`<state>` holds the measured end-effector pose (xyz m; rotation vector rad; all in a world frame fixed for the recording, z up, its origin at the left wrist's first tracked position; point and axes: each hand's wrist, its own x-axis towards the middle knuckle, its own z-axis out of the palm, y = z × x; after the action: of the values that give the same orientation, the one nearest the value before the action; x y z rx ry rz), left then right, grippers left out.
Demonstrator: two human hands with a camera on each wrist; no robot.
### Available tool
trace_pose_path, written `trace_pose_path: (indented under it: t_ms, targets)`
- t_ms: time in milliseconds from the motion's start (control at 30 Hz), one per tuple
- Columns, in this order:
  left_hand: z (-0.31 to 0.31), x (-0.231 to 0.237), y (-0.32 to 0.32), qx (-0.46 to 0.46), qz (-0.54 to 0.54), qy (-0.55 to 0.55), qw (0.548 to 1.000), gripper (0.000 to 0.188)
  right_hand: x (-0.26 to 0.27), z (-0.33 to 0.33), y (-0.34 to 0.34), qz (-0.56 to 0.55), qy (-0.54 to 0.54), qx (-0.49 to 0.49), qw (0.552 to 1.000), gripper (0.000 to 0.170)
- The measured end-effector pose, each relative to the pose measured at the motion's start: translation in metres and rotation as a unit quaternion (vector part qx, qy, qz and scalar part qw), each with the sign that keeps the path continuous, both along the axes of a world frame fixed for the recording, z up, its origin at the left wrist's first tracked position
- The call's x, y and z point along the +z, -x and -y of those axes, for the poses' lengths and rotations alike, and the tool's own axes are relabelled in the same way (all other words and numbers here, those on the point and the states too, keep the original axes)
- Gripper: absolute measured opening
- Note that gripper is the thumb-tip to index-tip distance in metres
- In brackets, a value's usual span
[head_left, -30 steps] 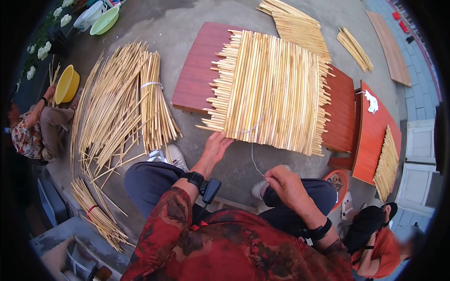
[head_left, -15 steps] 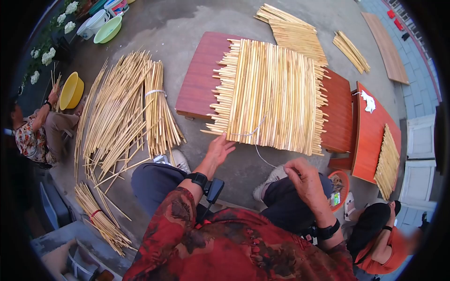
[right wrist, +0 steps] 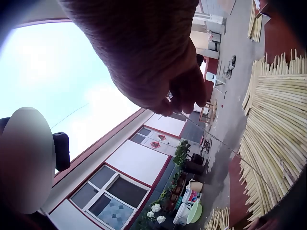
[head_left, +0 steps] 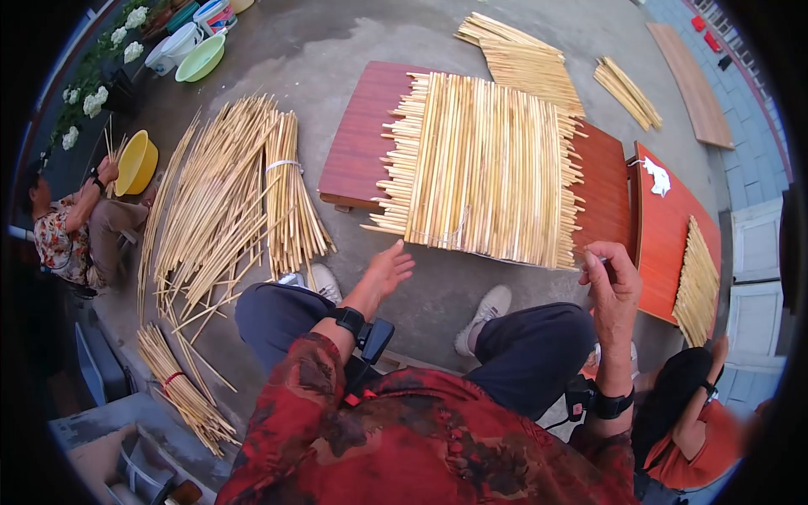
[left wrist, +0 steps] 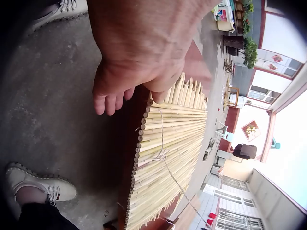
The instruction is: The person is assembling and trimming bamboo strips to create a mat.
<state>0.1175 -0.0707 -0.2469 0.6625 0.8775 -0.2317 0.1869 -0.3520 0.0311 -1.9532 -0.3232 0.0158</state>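
A mat of pale reed stalks (head_left: 492,168) lies across a red-brown table (head_left: 358,126). A thin string (right wrist: 225,146) runs from my right hand (head_left: 614,282) to the mat. That hand is raised right of the mat's near edge and pinches the string between thumb and fingers; a small shiny bit shows at the fingers (right wrist: 175,100). In the left wrist view, a loose tangle of string (left wrist: 160,155) lies on the stalks near their cut ends. My left hand (head_left: 385,271) is by the mat's near left corner, fingers spread, thumb right at the end stalks, holding nothing.
Loose stalks (head_left: 210,185) and a tied bundle (head_left: 290,194) lie on the ground to the left. A smaller mat (head_left: 697,282) rests on the red board (head_left: 673,227) at right. One person (head_left: 84,227) sits far left, another (head_left: 694,438) at lower right.
My right hand has moved right and up with the string, drawing it along the mat's near edge. The string's loop on the mat has shrunk. My left hand has come slightly away from the corner.
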Motion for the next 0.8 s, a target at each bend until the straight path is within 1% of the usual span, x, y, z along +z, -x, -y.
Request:
trace_pose_path:
  t_ms: [67,100,167,200,267,333,400,467,533,567,700,800]
  targets:
    - [0.01,-0.001,-0.004,0.012,0.036,-0.009,0.999,0.063,0.002,0.004,-0.001,0.014,-0.013,0.002,1.0,0.007]
    - [0.014,-0.004,-0.007,0.01,0.036,-0.006,0.999,0.063,0.001,0.007,-0.001,0.006,-0.018,-0.006,1.0,0.007]
    - [0.017,-0.01,-0.015,0.055,0.098,0.013,0.994,0.051,-0.002,0.011,-0.002,-0.003,-0.022,-0.016,1.0,0.007]
    - [0.017,-0.013,-0.018,0.054,0.095,0.015,0.994,0.051,-0.004,0.013,-0.003,-0.005,-0.006,-0.01,1.0,0.007]
    - [0.018,-0.018,-0.022,0.109,0.14,0.032,0.984,0.04,-0.011,0.015,-0.004,-0.013,0.014,-0.003,1.0,0.007]
    - [0.016,-0.021,-0.024,0.123,0.154,0.03,0.98,0.041,-0.018,0.015,-0.008,-0.009,-0.001,-0.021,1.0,0.007]
    - [0.014,-0.022,-0.024,0.135,0.167,0.027,0.976,0.041,-0.02,0.011,-0.012,-0.017,0.014,-0.014,1.0,0.007]
    - [0.013,-0.015,-0.026,0.164,0.185,0.086,0.965,0.038,-0.022,0.005,-0.014,-0.024,0.03,-0.008,0.999,0.006]
    - [0.011,-0.002,-0.025,0.178,0.168,0.106,0.964,0.04,-0.025,-0.001,-0.015,-0.021,0.057,0.046,0.997,0.005]
    - [0.011,0.002,-0.025,0.191,0.154,0.126,0.961,0.043,-0.029,-0.002,-0.015,-0.008,0.074,0.052,0.996,0.005]
    - [0.014,-0.008,-0.022,0.171,0.162,0.102,0.966,0.044,-0.029,-0.007,-0.014,-0.012,0.098,0.062,0.993,0.005]
    - [0.018,-0.012,-0.019,0.159,0.169,0.087,0.969,0.04,-0.03,-0.006,-0.01,-0.023,0.11,0.069,0.991,0.006]
